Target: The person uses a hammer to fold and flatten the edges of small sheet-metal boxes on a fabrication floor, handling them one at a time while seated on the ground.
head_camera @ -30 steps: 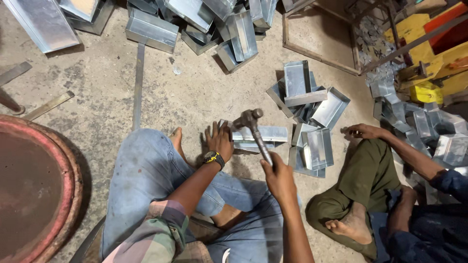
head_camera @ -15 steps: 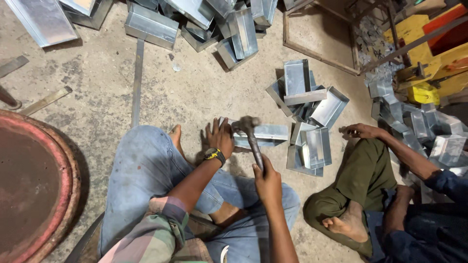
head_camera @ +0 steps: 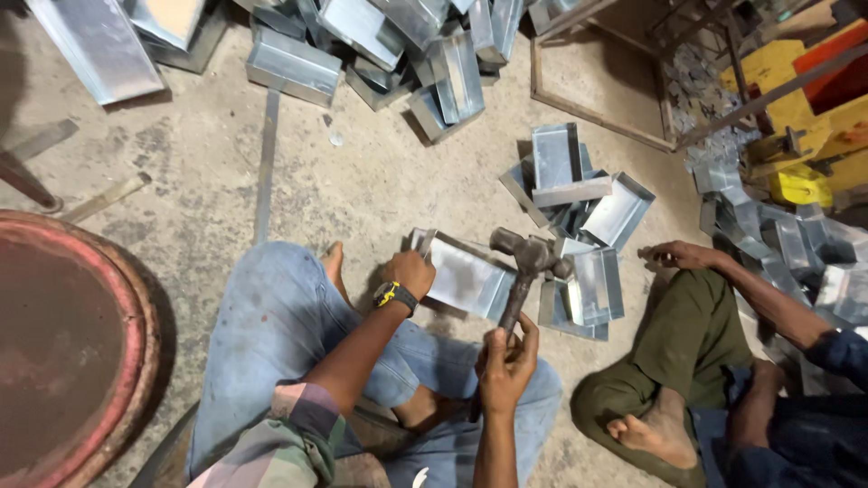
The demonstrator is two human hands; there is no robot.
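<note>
I sit on a concrete floor in blue jeans. My left hand (head_camera: 410, 272), with a black and yellow watch on the wrist, grips the near left end of a shiny sheet-metal tray (head_camera: 463, 276) and tilts it up off the floor. My right hand (head_camera: 504, 361) is closed around the handle of a hammer (head_camera: 523, 268). The hammer's dark head hangs just above the tray's right end.
A heap of similar metal trays (head_camera: 579, 194) lies just beyond, and more trays (head_camera: 380, 41) are piled at the top. Another person in green trousers (head_camera: 687, 352) sits at my right, a hand (head_camera: 674, 256) near the heap. A round rusty red drum lid (head_camera: 63, 352) lies left.
My left hand has lifted and tilted the tray toward me. The hammer has swung from near upright down toward the tray's right end.
</note>
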